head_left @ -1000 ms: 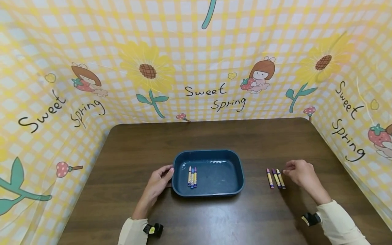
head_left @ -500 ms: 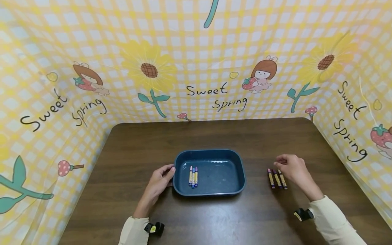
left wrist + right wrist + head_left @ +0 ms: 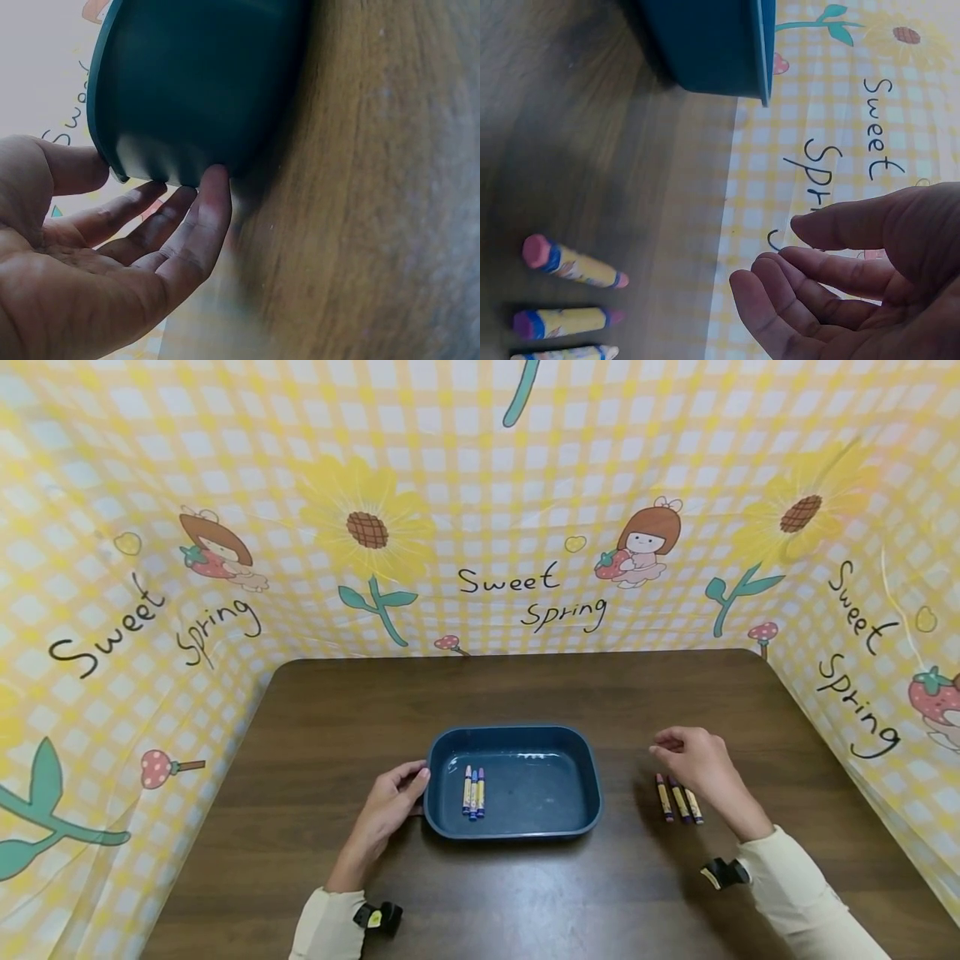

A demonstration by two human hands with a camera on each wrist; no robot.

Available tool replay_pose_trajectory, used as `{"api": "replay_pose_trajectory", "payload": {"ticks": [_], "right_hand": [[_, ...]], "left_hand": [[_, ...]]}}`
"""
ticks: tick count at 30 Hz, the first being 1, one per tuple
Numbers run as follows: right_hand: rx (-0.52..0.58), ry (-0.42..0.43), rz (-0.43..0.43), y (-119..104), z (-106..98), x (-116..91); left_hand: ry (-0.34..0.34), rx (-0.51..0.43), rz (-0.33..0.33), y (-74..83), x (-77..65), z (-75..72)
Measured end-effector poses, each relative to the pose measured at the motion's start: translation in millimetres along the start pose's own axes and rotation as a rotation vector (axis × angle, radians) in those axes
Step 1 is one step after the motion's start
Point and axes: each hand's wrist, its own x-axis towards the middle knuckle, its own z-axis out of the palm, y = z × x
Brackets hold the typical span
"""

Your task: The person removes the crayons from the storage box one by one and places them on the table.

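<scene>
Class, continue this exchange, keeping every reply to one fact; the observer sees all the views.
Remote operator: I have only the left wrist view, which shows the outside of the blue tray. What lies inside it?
Observer: Three crayons lie side by side toward the left end of the blue tray, as the head view shows.
Operator: My view doesn't show the right grip at all. Is it holding anything?
Observer: No, the right wrist view shows nothing held in it.
Operator: What lies on the table, over on the tray's far side from me?
Observer: Three more crayons, to the right of the tray in the head view.
</scene>
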Motion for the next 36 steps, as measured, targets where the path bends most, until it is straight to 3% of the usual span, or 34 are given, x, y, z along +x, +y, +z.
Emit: {"api": "replay_pose_trajectory", "payload": {"ticks": [9,36], "right_hand": [[0.038,-0.009,-0.057,-16.4,1.2,4.9],[0.100,0.009,-0.151,-67.1,21.0,19.6]], "left_hand": [[0.003,-0.002,0.041,-0.8,-1.4,0.3],[0.009,-0.007,0.026,0.2,-1.5,-0.1]]}}
